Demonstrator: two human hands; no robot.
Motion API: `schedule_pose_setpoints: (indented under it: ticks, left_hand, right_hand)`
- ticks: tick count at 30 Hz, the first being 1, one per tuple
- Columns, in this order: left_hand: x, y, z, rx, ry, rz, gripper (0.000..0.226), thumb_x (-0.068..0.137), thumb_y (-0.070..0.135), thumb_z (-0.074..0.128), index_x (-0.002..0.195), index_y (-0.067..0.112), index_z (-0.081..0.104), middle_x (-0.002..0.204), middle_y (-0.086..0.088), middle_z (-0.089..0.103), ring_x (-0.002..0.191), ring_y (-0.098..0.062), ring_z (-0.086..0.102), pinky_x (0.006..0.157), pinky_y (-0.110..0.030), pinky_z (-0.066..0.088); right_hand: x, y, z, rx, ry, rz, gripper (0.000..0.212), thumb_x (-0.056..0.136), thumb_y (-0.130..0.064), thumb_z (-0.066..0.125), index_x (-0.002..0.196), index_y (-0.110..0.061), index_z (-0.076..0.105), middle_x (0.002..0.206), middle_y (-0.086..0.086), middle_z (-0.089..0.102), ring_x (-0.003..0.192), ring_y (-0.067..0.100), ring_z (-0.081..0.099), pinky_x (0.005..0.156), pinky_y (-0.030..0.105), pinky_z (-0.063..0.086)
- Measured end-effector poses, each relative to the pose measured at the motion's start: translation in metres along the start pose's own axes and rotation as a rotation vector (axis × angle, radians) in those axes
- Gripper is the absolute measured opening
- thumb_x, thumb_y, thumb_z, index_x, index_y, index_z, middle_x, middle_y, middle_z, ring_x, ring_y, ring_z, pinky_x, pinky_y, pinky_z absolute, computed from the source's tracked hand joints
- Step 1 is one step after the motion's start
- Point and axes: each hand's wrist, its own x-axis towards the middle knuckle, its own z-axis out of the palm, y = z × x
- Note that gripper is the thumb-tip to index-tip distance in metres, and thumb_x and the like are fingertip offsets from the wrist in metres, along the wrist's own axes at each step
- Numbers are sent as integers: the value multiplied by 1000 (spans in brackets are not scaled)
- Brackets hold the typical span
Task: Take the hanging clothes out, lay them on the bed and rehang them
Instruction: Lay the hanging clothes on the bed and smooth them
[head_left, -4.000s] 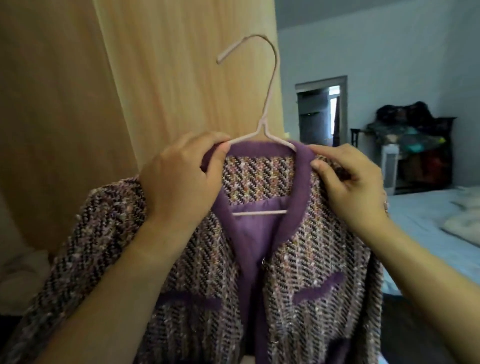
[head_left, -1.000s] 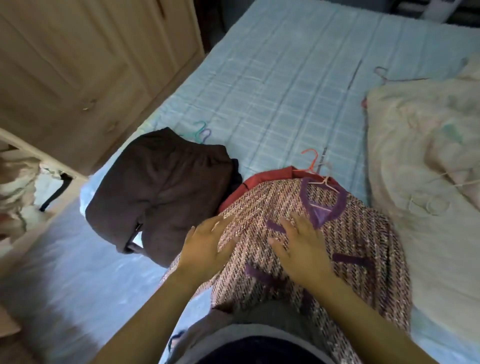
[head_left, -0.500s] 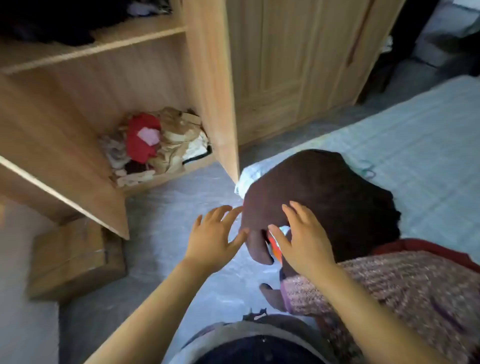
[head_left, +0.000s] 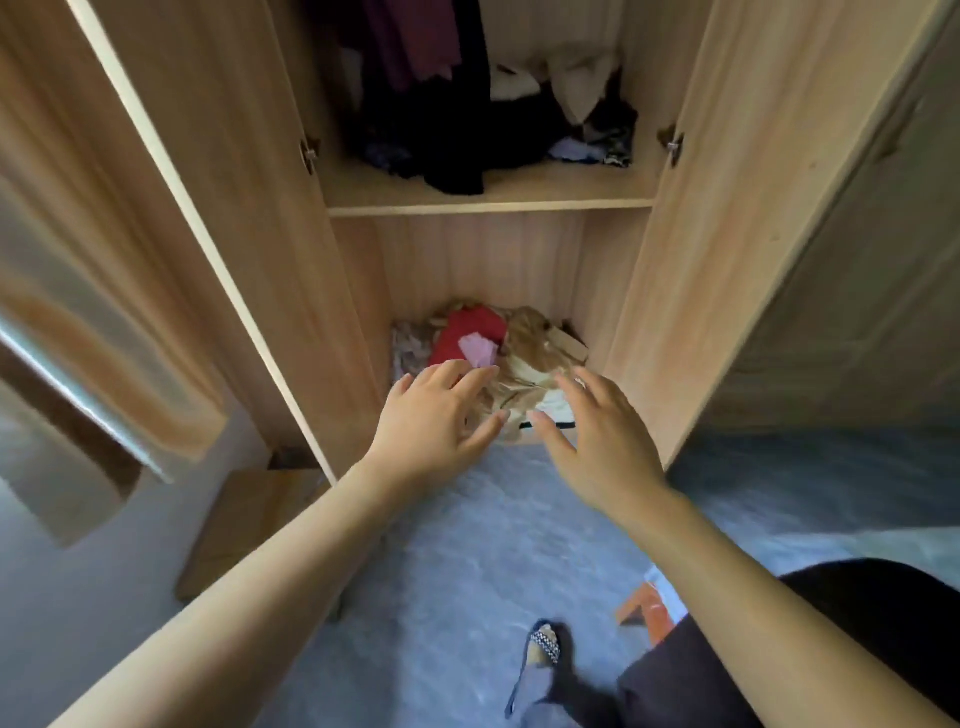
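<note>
I face the open wooden wardrobe (head_left: 488, 208). Dark and purple hanging clothes (head_left: 421, 78) drop from above onto its middle shelf. My left hand (head_left: 436, 421) and my right hand (head_left: 597, 436) are both stretched out in front of me with fingers spread, holding nothing. They hover in front of the wardrobe's bottom compartment, well below the hanging clothes. A dark garment (head_left: 852, 613) shows at the lower right edge, by the bed corner.
A heap of red, pink and tan clothes (head_left: 498, 353) lies in the bottom compartment. Loose clothes (head_left: 576, 119) are piled on the shelf. Both wardrobe doors (head_left: 218, 218) stand open at either side. A slippered foot (head_left: 540, 660) stands on the grey floor, and a wooden box (head_left: 244, 525) sits at left.
My view has turned from the bed and the tweed jacket lying there to the open wardrobe. Both hands left the jacket and now reach forward, empty.
</note>
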Motion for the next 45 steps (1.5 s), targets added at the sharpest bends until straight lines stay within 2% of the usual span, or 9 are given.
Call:
schedule_pose_setpoints:
  ticks: [7,11,20,22,24,31,39,42,45]
  left_hand:
    - [209,-67,-49,84,151,-49,59,88,62,30,136,29,41,128,-1,52,120,-25,48,96,-42,38]
    - [318,-96,-93,58,248,-91,52,94,53,37,140,29,38,136,2,47,124,-21,45,97,-39,38]
    - [503,-164,-201,173,467,-30,54,93,56,36,139,28,38,136,1,47,123,-19,45,97,-43,43]
    - [542,-179,-228,206,540,-9,57,91,59,34,139,28,39,136,0,47,123,-20,46,96,-45,44]
    - [580,-195,-255,235,614,7,56,91,58,35,138,28,39,136,-1,47,123,-21,46,95,-46,44]
    - [704,-251,-374,296,872,116,53,90,56,40,136,28,42,136,-3,45,121,-24,47,94,-45,45]
    - [815,-273,-491,307,1124,185,53,91,51,43,138,28,39,140,-4,39,128,-26,40,100,-43,40]
    - [849,-271,-517,271,1138,214,51,92,49,44,137,26,41,139,-6,41,127,-27,41,100,-39,38]
    - [873,-278,-526,194,1104,279,44,94,47,42,130,23,50,134,-5,48,124,-22,45,100,-34,37]
  right_hand:
    - [236,7,-48,34,126,-135,63,93,-55,33,145,-18,31,154,2,22,139,22,22,110,37,26]
    - [366,1,-91,11,221,-251,63,93,-55,30,144,-18,31,153,2,24,139,20,23,111,37,27]
    - [580,-46,-181,44,420,-466,59,95,-52,32,142,-16,35,150,2,29,136,19,29,108,35,30]
    - [622,-61,-195,105,460,-504,58,95,-51,33,141,-17,37,148,0,32,134,18,33,108,34,32]
    - [664,-77,-207,140,497,-530,56,95,-51,34,140,-17,38,146,-1,36,132,15,35,104,26,28]
    - [805,-136,-285,89,717,-605,53,96,-44,40,138,-12,40,143,4,40,131,16,36,93,15,22]
    - [917,-218,-390,-51,1022,-613,49,95,-44,44,133,-12,44,138,9,44,125,24,42,92,27,33]
    - [948,-244,-412,-78,1009,-635,55,95,-43,44,140,-12,36,144,7,38,128,23,40,99,31,34]
    - [973,-246,-419,-160,1070,-688,49,97,-38,44,137,-11,42,139,5,40,125,22,43,98,31,35]
